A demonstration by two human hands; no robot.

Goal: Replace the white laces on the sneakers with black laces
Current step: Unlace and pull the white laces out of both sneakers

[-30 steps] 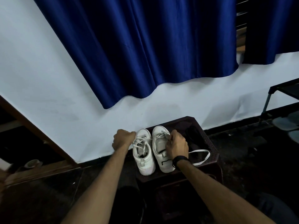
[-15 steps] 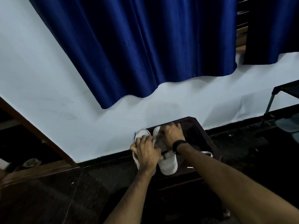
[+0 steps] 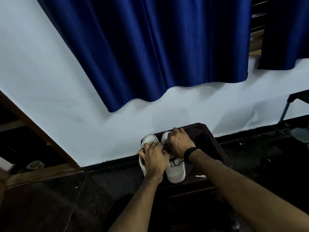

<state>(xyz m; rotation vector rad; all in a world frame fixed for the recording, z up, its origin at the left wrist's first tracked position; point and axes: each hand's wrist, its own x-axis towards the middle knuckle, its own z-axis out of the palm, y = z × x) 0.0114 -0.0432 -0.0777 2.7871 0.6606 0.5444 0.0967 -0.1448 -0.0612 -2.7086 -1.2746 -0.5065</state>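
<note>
Two white sneakers (image 3: 175, 173) stand side by side on a dark stool (image 3: 215, 148). The left hand (image 3: 153, 160) and right hand (image 3: 179, 143), fingers curled, cover the lacing; what they grip is hidden

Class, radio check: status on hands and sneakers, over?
Left hand and right hand both down on sneakers, fingers curled at laces. Grip unclear. Nothing obstructing.

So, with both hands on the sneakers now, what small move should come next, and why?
Probably draw the white lace out of the right sneaker: the left hand and right hand meet over its lacing, both curled as if pinching lace, though the fingers hide the eyelets. The left sneaker can wait.
</note>
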